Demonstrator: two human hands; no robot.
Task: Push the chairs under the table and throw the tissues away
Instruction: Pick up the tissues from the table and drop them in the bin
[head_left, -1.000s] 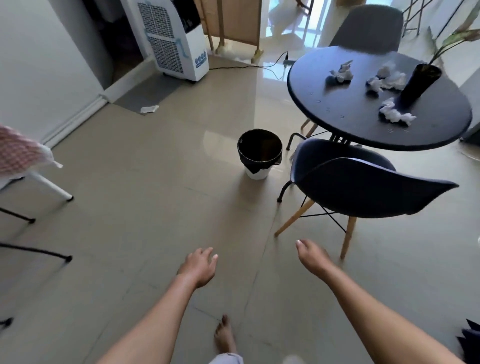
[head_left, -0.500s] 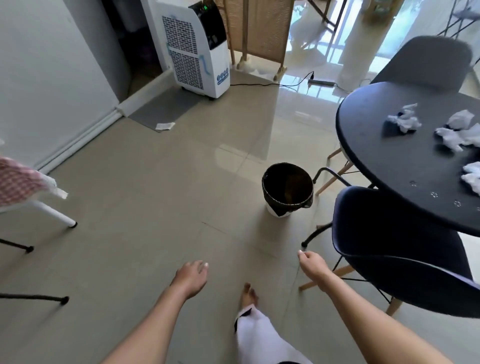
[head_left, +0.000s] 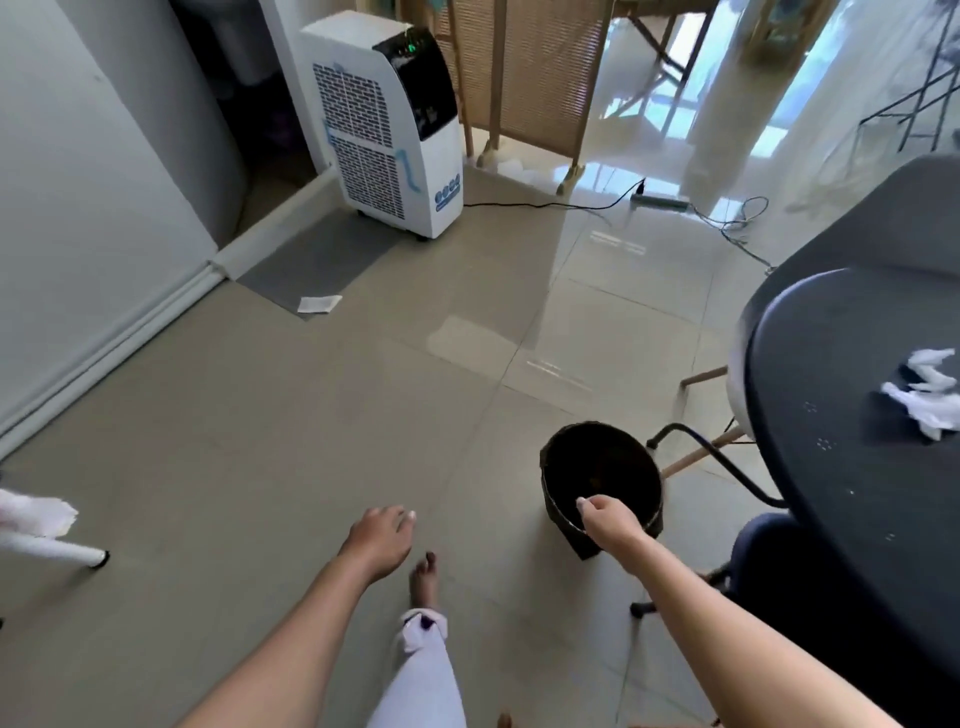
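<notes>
Tissues (head_left: 924, 389): crumpled white wads lying on the dark round table (head_left: 831, 467) at the right edge of view, partly cut off by the frame. Near chair (head_left: 779, 561), dark blue shell, sits low right, mostly tucked beneath the table's near edge; only part of it shows. Far chair (head_left: 883, 218), grey, stands behind the table, its wooden legs visible under the tabletop. Black-lined bin (head_left: 602, 473) stands on the tile floor (head_left: 311, 441) just left of the table, its mouth open.

Left hand (head_left: 379, 538) hangs over bare floor, fingers loosely curled, holding nothing. Right hand (head_left: 605, 519) is seen in front of the bin's near rim, fingers bent in a loose fist, nothing visible in it; contact with the rim cannot be told. One bare foot (head_left: 423, 577) is forward, between the hands. White air cooler (head_left: 389, 124) stands by the wall at the back, a paper scrap (head_left: 318, 304) on the floor near it.
</notes>
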